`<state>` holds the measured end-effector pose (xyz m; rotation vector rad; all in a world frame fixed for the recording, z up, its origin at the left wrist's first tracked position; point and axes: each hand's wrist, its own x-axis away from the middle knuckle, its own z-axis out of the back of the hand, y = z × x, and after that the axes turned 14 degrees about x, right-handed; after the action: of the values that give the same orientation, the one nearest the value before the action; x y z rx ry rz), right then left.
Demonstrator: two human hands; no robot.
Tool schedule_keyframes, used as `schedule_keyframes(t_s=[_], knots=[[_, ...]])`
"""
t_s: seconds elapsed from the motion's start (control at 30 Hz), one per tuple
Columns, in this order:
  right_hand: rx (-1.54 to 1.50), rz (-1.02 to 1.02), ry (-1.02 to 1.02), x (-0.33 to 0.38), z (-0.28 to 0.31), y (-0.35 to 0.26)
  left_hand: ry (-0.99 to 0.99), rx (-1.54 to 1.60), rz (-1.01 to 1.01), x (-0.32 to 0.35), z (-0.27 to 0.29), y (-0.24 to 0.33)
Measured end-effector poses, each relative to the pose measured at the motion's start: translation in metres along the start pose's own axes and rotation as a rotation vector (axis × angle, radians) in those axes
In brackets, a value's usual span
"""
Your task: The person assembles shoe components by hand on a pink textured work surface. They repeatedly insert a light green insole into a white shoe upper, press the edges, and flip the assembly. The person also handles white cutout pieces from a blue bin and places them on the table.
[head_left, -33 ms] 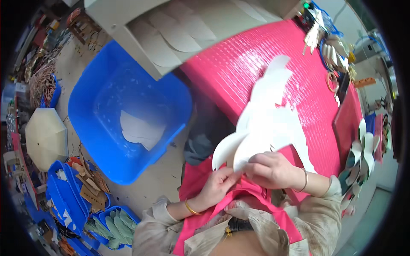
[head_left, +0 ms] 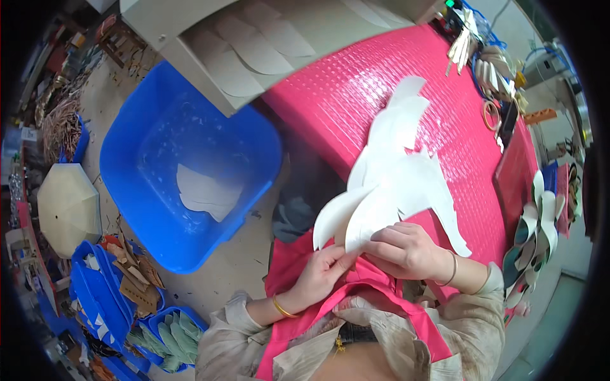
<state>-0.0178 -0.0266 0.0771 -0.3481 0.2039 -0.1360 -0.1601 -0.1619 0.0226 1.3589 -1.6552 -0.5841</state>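
White curved petal-shaped pieces (head_left: 357, 219), thin and sheet-like, are pinched between both hands close to my lap. My left hand (head_left: 322, 273) grips their lower tips between thumb and fingers. Beside it, my right hand (head_left: 403, 251) has its fingers curled at the right edge of the front piece. Behind my hands, a spread of overlapping white pieces (head_left: 397, 171) lies on the pink-covered table (head_left: 324, 108). Where the held pieces end and the pile begins is hard to tell.
Left of the table stands a blue tub (head_left: 136, 209) with white pieces (head_left: 210, 190) in it. A pale machine housing (head_left: 168, 19) overhangs the table's far side. Scissors (head_left: 490, 115) lie at the right edge, and green pieces (head_left: 175, 336) fill a bin at lower left.
The view has shifted slightly. The front white piece at my fingertips shows flatter and more face-on than before. Both hands keep nearly the same place and grip.
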Motion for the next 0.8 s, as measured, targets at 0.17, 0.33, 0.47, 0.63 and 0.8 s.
schedule_keyframes(t_s=[0.17,0.33,0.47,0.63,0.8], knots=[[-0.193,-0.533,0.049,0.040,0.002,0.032,0.077,0.090,-0.007,0.004,-0.006,-0.020],[-0.399,-1.182,0.413,0.150,0.044,0.249,0.117,0.075,0.051,0.000,0.015,-0.051],[0.095,-1.468,0.438,0.216,0.090,0.369,0.147,-0.057,0.054,0.004,0.018,-0.056],[-0.575,-0.692,0.330,0.049,0.147,0.282,0.153,-0.487,-0.114,0.004,0.022,-0.039],[-0.308,-0.207,-0.082,-0.167,0.128,0.234,0.080,-0.810,-0.116,-0.003,0.026,-0.008]])
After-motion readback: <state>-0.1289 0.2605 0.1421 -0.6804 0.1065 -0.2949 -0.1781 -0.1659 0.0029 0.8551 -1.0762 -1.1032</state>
